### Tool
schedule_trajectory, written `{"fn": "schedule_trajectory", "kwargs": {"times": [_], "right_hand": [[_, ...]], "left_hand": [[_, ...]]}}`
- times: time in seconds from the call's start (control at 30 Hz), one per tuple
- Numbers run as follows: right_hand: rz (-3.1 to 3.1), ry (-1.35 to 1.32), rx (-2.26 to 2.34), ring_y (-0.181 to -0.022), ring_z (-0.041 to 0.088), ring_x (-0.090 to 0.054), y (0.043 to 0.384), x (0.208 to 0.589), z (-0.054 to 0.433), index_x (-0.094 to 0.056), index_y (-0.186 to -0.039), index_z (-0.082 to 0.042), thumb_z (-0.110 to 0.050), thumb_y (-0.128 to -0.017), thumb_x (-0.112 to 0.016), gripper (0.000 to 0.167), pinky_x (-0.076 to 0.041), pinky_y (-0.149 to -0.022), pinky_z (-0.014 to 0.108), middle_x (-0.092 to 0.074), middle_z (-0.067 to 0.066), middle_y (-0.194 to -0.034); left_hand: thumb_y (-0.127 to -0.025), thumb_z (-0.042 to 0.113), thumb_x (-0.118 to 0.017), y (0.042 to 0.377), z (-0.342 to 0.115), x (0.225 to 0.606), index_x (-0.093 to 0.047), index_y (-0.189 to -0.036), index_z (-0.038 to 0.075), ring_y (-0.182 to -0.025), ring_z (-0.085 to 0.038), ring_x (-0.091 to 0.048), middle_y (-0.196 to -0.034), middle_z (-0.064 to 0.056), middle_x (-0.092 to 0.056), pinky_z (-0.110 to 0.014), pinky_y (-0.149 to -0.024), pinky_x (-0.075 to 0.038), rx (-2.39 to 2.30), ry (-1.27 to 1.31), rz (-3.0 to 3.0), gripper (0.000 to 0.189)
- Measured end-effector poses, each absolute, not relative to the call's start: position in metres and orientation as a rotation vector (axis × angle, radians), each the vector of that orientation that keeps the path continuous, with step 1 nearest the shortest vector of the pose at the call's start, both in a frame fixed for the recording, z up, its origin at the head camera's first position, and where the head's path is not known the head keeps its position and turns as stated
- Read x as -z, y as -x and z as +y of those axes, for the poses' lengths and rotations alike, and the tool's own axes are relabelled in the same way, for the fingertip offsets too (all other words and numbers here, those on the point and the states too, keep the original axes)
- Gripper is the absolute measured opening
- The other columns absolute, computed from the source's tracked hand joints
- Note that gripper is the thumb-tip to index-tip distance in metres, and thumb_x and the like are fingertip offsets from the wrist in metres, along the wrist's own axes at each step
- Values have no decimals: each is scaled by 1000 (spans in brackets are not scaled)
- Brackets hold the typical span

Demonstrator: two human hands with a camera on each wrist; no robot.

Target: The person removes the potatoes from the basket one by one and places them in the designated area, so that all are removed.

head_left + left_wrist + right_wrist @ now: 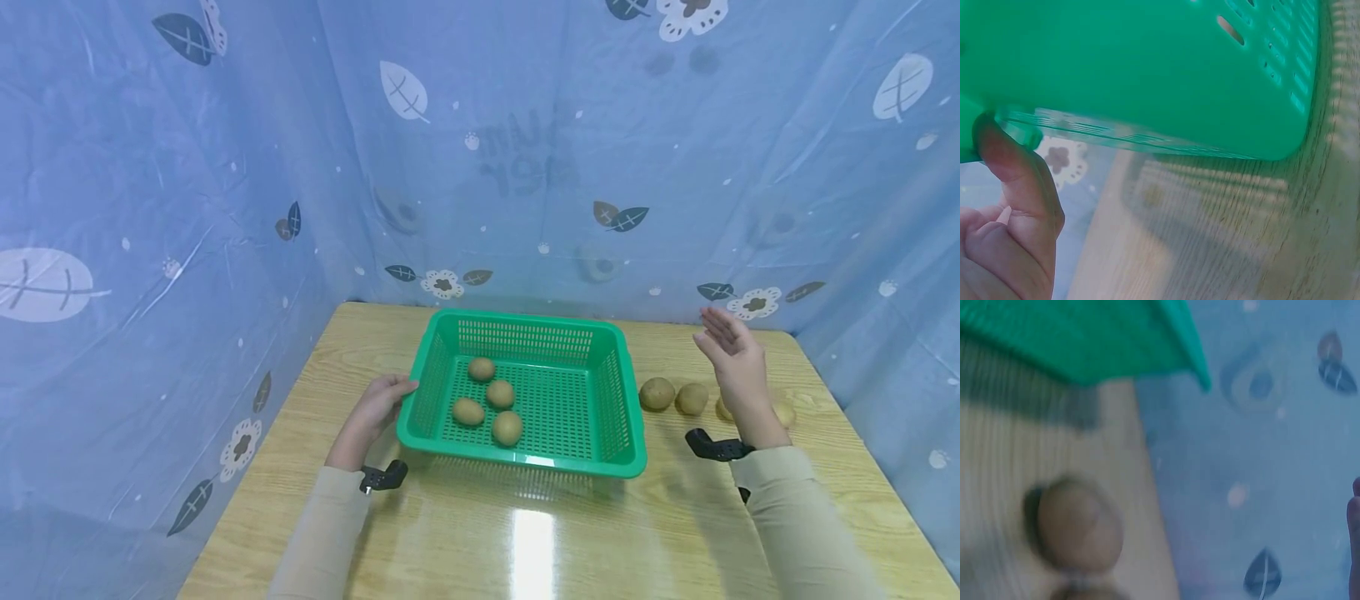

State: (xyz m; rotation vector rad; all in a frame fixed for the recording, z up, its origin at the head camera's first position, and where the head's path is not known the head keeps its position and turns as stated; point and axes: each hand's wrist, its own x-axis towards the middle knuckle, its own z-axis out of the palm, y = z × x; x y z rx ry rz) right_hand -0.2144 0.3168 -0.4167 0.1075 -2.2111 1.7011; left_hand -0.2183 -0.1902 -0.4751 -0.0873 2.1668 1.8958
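Placed near the middle of the bench [442,533]: the green basket [555,408], with four potatoes [507,428] inside, all on its seven-to-ten o'clock side. Lined up outside, from just beside the basket at three o'clock and on outward: a row of more potatoes [657,394], partly hidden behind the right grip [738,371]. Narrow at the left grip [378,407], pinching the basket's rim at nine o'clock; wide at the right, fingers straight, holding nothing.

Likely to handle firm and solid, fairly heavy for their bulk, hard to crush but liable to roll on a smooth surface and bruise if dropped. Best taken singly, across the widest part, thumb at eight o'clock and fingers at two. As for the basket, probably light and springy, apt to flex or slide under a one-sided pull; better held by the rim at nine and three o'clock together.
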Motion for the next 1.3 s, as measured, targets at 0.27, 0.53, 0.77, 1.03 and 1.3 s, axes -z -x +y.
{"fn": "schedule_trajectory", "kwargs": {"times": [0.27,0.53,0.77,1.03,1.3], "right_hand": [[-2083,-394,-1847,-128,9,-45,234,407,270,-37,-143,-2,-5,-94,-55,52,-36,-103,14,-45,10,-144],[-2214,-583,-1883,-127,13,-47,250,411,221,-39,-141,1,-12,-95,-56,50,-40,-99,14,-42,23,-142],[-2460,-868,-1994,-131,40,-40,259,423,180,-41,-139,-1,-15,-95,-58,49,-42,-103,27,-44,23,-142],[-2681,-1105,-2033,-132,40,-40,265,439,154,-46,-137,-5,-15,-94,-59,46,-43,-103,44,-48,17,-140],[-2931,-1386,-1914,-132,34,-43,262,458,140,-44,-137,0,-4,-94,-54,45,-40,-106,46,-46,18,-141]], "left_hand": [[-97,20,-51,220,-190,472,-50,-122,-12,-91,-19,-67,-110,-21,-63,-28,-82,-55,-1899,92,2178,40],[-97,16,-50,221,-190,475,-51,-119,-14,-83,-15,-66,-102,-16,-65,-27,-78,-55,-1912,87,2148,37],[-97,16,-51,220,-188,477,-53,-115,-14,-84,-18,-66,-101,-18,-65,-27,-77,-55,-1921,107,2147,35],[-97,18,-52,220,-186,477,-55,-114,-13,-85,-19,-66,-101,-18,-65,-27,-77,-54,-1898,98,2176,36],[-97,19,-51,216,-187,475,-57,-115,-10,-89,-21,-66,-104,-18,-65,-30,-82,-53,-1873,123,2204,35]]}}
